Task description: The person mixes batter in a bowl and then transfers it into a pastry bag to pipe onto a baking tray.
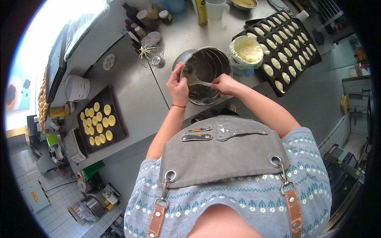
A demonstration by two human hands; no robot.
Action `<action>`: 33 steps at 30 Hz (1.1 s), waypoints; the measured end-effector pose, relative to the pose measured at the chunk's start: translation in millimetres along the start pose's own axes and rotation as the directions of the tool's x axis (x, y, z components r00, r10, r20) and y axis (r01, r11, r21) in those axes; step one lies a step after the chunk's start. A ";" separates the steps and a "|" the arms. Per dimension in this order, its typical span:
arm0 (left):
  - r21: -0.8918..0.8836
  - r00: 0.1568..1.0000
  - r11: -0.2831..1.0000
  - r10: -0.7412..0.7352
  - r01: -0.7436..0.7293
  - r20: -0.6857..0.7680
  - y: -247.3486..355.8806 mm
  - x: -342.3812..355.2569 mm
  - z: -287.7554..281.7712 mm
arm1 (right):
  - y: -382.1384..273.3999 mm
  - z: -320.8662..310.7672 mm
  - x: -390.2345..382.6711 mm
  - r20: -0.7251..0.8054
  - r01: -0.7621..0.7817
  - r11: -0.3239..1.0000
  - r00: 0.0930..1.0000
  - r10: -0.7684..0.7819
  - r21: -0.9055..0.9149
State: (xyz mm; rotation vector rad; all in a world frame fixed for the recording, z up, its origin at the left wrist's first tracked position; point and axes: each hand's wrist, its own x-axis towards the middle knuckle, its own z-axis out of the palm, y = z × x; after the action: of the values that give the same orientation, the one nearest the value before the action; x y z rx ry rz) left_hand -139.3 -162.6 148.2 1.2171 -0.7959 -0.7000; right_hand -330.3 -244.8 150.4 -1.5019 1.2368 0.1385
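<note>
A large steel mixing bowl (pixel 212 65) with smears of batter inside is tipped slightly at the front edge of the steel worktop. My left hand (pixel 177 85) is closed on the bowl's left rim. My right hand (pixel 223 84) grips the handle of a pale spatula (pixel 196 80), whose blade is inside the bowl against its left wall, beside my left thumb. Right of the bowl stands a bag-lined container of pale cream (pixel 246 50). A wire whisk (pixel 146 53) and a small steel strainer (pixel 156 60) lie behind and left of the bowl.
A black moulded tray of cream-filled cavities (pixel 297 45) sits at right, a dark tray of yellow ovals (pixel 112 135) at left, near a white tub (pixel 77 88). Jars (pixel 165 16), a white jug (pixel 215 10) and a yellow can (pixel 200 12) stand at the back.
</note>
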 end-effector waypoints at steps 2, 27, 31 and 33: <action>-0.049 0.996 0.998 -0.040 0.036 -0.083 -6.8 16.1 -8.7 | 13.0 -22.8 -21.6 -0.042 0.068 0.996 0.997 -0.065 0.063; 0.300 0.785 0.876 0.475 -0.378 -0.398 -19.3 50.6 72.2 | 97.2 -143.8 -162.3 -0.693 -0.221 0.676 0.428 -0.580 -0.703; 0.065 0.883 0.988 -0.157 0.143 0.442 -35.6 -11.8 94.7 | 108.1 -144.9 -151.8 -0.664 -0.190 0.663 0.452 -0.596 -0.724; 0.085 0.749 0.834 -0.530 0.545 0.398 -75.5 -6.6 120.7 | 104.4 -148.6 -151.1 -0.649 -0.166 0.658 0.457 -0.608 -0.734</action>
State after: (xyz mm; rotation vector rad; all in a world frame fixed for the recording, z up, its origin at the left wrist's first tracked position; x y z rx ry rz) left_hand -247.1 -237.1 92.0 1.2959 -0.7618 -1.4819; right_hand -550.3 -250.3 236.5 -2.6642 1.8627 -0.5028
